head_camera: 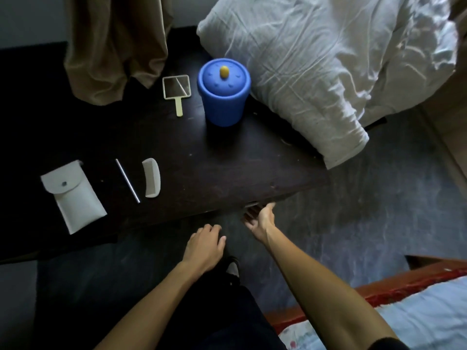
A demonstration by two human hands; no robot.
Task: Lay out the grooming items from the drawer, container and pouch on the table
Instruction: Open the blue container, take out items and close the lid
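Note:
On the dark table [227,168] lie a white snap pouch [73,195], a thin metal rod [127,180] and a white comb [152,178] in a row at the near left. Further back a small hand mirror [177,90] lies beside a blue lidded container [223,92] with a yellow knob. My right hand [261,219] reaches palm-up under the table's front edge, fingers curled at the drawer front, which is mostly hidden. My left hand [206,246] hovers below the edge, fingers loosely apart, holding nothing.
A white crumpled pillow [316,66] rests on the table's right side. A tan curtain [113,44] hangs at the back left. Dark floor [366,198] lies right of the table, a bed with red frame [379,294] at lower right.

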